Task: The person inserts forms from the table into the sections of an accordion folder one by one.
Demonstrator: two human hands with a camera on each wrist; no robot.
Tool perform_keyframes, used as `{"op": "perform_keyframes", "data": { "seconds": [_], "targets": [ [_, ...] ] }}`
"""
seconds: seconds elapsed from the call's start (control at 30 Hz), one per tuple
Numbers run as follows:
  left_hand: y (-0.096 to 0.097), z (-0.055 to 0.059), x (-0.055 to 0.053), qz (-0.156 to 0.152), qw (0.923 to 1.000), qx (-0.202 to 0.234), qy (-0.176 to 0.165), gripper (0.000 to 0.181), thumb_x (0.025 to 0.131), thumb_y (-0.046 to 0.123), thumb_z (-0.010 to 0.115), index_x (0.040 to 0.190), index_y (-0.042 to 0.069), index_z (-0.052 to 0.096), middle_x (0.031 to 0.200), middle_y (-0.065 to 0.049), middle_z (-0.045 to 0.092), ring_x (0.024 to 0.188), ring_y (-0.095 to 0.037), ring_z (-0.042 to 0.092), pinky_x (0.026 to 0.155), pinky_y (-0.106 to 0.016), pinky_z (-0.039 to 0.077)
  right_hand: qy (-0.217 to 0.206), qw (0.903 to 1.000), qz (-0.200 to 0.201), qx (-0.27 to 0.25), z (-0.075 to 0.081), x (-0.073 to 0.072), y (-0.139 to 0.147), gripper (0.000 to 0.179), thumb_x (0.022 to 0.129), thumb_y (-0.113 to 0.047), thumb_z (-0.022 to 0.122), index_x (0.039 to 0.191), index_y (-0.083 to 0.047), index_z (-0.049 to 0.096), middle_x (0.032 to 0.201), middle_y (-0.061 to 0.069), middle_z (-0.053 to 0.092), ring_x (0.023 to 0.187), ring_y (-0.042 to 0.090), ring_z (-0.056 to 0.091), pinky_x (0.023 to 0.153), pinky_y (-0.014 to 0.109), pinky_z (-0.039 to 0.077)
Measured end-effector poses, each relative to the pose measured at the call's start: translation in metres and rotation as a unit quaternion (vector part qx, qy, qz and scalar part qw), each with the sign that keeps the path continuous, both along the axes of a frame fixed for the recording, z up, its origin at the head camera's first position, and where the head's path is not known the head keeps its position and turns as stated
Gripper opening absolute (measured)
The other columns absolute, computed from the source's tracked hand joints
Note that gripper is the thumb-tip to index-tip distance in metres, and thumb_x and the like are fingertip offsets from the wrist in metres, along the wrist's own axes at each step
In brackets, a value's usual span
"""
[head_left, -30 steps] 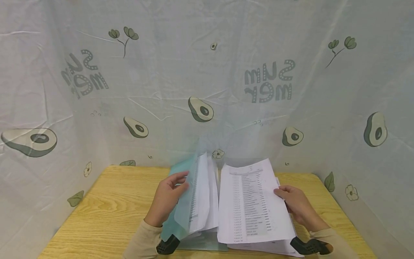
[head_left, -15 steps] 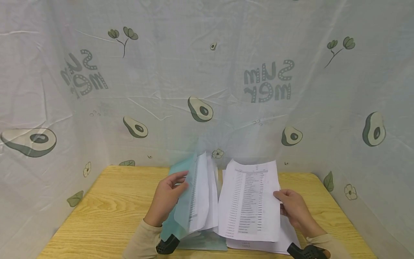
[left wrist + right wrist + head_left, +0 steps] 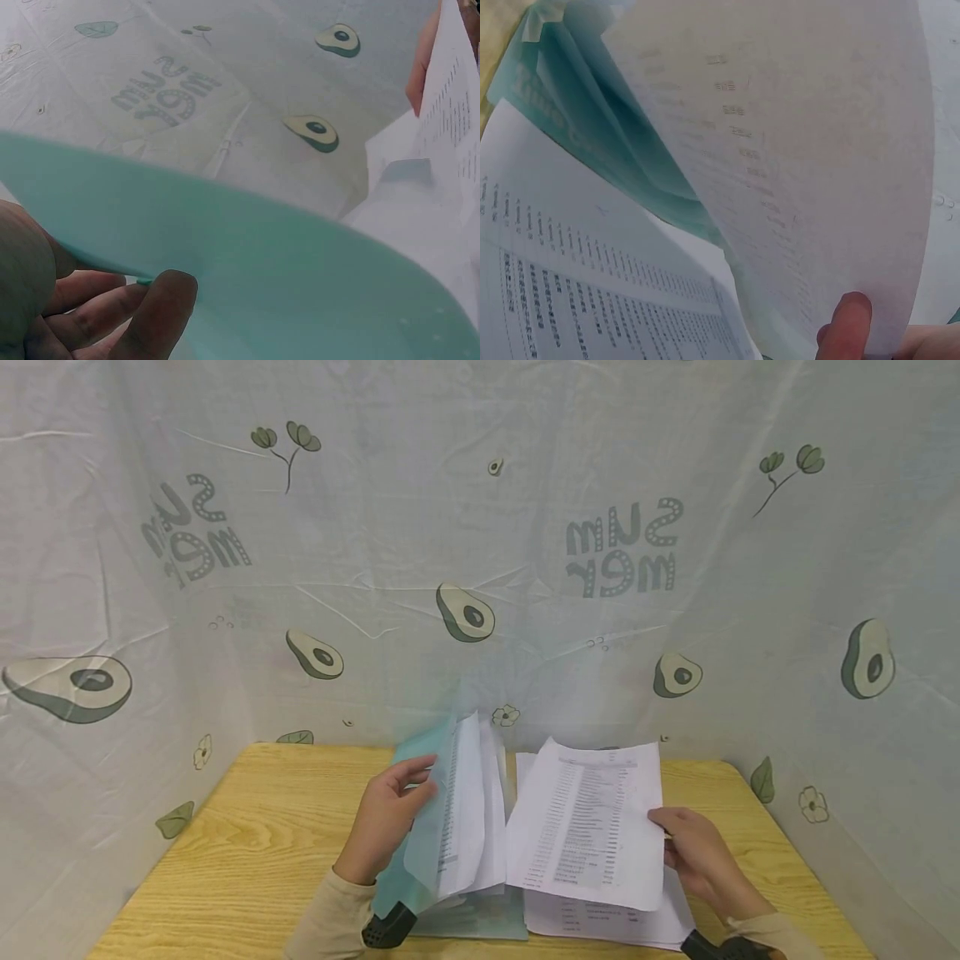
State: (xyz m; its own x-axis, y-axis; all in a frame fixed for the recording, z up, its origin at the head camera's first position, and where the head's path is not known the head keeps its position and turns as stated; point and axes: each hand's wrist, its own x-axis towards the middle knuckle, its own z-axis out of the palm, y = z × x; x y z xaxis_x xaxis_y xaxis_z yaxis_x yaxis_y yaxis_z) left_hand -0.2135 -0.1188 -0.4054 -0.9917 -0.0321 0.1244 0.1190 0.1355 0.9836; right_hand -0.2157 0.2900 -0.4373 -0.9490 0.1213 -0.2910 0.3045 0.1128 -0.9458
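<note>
The wood-grain surface (image 3: 285, 814) carries the teal folder (image 3: 426, 852), part-open with papers (image 3: 468, 818) inside, immediately right of the left hand (image 3: 386, 818). Flat sheets (image 3: 600, 925) lie beside it; above them, a raised printed sheet (image 3: 592, 827) tilts between the hands. The left hand grips the folder cover. Well apart, the right hand (image 3: 699, 852) pinches the raised printed sheet's right edge.

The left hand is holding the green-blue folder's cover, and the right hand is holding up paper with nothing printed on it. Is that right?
Not quite: the paper isn't blank. The head view shows rows of printing on it. The right hand does hold it up, and the left hand does hold the green-blue folder's cover.
</note>
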Motion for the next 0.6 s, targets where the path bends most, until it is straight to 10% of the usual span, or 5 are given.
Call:
{"op": "perform_keyframes", "data": {
  "seconds": [0.6],
  "targets": [
    [0.0,0.002,0.001,0.003,1.0,-0.004,-0.004,0.037,0.097,0.009,0.068,0.134,0.01,0.069,0.119,-0.013,0.069,0.091,-0.021,0.063,0.062,-0.028,0.047,-0.003,0.9979,-0.036,-0.054,-0.012,0.01,-0.013,0.037,0.106,-0.013,0.052,0.131,0.013,0.045,0.092,0.0,0.065,0.075,0.008,0.068,0.07,0.024,0.059]
  ]
}}
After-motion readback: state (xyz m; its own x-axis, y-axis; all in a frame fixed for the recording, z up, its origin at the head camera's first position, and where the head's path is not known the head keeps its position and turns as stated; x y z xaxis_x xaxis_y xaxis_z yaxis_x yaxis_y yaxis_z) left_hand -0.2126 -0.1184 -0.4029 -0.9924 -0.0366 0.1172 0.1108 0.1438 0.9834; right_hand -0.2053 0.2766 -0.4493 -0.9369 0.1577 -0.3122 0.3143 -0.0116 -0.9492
